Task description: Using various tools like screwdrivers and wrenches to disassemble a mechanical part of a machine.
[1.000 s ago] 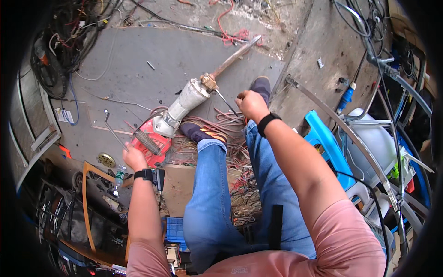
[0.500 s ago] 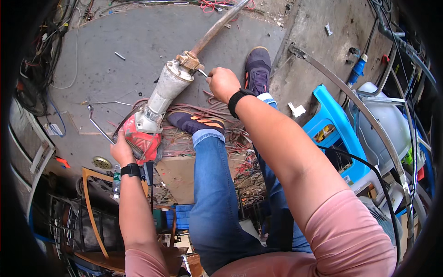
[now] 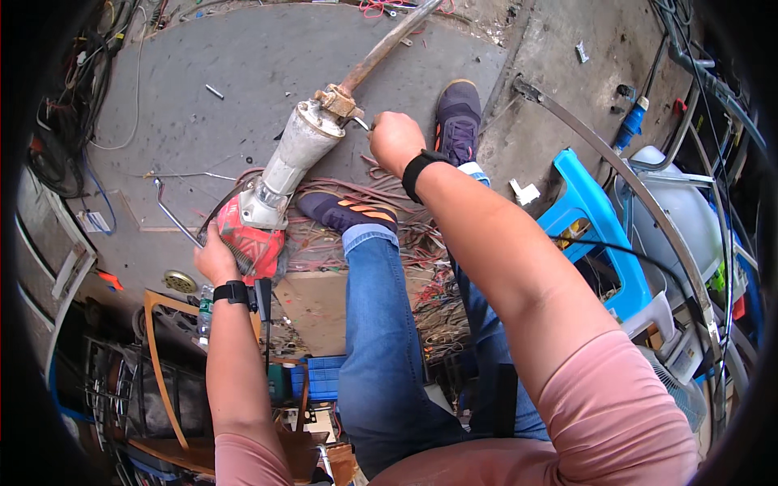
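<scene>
A demolition hammer (image 3: 279,166) with a red motor housing and a dusty, pale metal body lies slanted on the floor. A long, rusty chisel (image 3: 385,53) sticks out of the collar (image 3: 338,102) at its far end. My left hand (image 3: 217,257) is closed round the red housing at the near end. My right hand (image 3: 397,142) is closed beside the collar, on a short bent metal rod (image 3: 360,123) that reaches toward it. How far the rod extends inside my fingers is hidden. A bent metal bar (image 3: 172,211) runs up to my left hand; whether I touch it cannot be told.
My shoes (image 3: 458,113) stand on a grey board (image 3: 219,53) and on tangled reddish cables (image 3: 365,198). On the right are a blue plastic stool (image 3: 604,235) and a curved metal strip (image 3: 616,166). A wooden frame (image 3: 162,373) and a plastic bottle (image 3: 205,312) are at lower left.
My right hand has shifted slightly away from me, and the bent rod has changed its angle at the collar. My left hand stays on the red housing. The whole view has moved a little.
</scene>
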A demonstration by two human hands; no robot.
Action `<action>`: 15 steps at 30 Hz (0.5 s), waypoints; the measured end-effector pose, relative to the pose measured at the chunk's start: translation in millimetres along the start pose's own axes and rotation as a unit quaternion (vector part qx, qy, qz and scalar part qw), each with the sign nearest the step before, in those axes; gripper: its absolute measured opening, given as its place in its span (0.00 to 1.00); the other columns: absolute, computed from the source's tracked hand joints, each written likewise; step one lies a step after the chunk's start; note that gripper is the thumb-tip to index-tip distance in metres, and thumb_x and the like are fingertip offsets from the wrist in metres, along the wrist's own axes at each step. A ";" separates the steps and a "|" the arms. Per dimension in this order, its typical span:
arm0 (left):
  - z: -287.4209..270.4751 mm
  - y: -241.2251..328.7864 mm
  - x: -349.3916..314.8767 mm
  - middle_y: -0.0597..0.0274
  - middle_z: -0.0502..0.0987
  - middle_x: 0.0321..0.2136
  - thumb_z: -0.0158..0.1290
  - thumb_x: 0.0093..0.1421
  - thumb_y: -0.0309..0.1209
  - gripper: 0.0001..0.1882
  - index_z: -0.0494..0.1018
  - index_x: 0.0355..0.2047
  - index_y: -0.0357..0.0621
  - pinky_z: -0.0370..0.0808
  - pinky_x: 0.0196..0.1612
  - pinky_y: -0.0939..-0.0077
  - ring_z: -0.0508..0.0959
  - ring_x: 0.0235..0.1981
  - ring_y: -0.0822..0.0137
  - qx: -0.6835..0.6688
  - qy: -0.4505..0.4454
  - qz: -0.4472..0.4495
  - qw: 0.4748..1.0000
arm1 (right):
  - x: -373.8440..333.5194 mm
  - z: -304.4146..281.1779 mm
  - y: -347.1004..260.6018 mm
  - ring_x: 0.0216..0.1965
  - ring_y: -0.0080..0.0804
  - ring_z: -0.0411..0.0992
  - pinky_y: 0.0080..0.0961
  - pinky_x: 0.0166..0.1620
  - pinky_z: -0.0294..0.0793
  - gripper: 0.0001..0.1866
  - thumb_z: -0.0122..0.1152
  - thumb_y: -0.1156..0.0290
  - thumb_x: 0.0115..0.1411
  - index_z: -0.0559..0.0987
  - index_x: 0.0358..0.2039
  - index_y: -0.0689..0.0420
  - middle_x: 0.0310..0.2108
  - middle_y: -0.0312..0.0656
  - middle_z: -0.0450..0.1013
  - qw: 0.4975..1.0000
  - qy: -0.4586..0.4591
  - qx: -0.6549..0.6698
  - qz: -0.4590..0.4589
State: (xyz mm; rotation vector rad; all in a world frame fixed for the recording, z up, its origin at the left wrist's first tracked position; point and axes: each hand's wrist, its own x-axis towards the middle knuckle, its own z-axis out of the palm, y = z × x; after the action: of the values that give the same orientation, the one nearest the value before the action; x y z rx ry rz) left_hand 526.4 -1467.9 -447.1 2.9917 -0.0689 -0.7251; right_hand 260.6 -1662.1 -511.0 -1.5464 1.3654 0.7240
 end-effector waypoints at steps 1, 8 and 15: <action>0.7 -2.9 1.6 0.47 0.76 0.31 0.54 0.49 0.41 0.24 0.73 0.33 0.27 0.68 0.38 0.69 0.75 0.31 0.59 -0.020 0.009 -0.003 1.000 | 2.5 2.2 0.5 0.35 0.45 0.73 0.35 0.39 0.72 0.09 0.52 0.74 0.46 0.78 0.26 0.62 0.29 0.52 0.74 1.000 -0.007 0.008 0.009; -0.1 0.7 -2.9 0.42 0.75 0.31 0.54 0.48 0.44 0.26 0.73 0.32 0.26 0.68 0.40 0.66 0.75 0.33 0.52 -0.003 0.016 0.004 1.000 | 4.6 9.0 10.3 0.34 0.46 0.73 0.34 0.39 0.71 0.08 0.55 0.70 0.48 0.79 0.25 0.60 0.28 0.51 0.74 0.998 0.026 -0.028 -0.046; -1.2 3.8 -3.3 0.44 0.76 0.31 0.54 0.48 0.43 0.25 0.73 0.32 0.28 0.68 0.39 0.67 0.75 0.33 0.53 -0.010 0.008 0.005 1.000 | 12.7 -9.0 38.8 0.32 0.48 0.72 0.36 0.38 0.71 0.13 0.58 0.64 0.49 0.78 0.25 0.62 0.27 0.53 0.73 0.993 0.069 0.093 0.028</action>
State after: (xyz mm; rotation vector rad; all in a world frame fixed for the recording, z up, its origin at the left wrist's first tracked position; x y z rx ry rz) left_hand 523.9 -1471.5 -444.2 2.9752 -0.0752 -0.6969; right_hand 224.5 -1674.2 -528.3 -1.4373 1.5388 0.5146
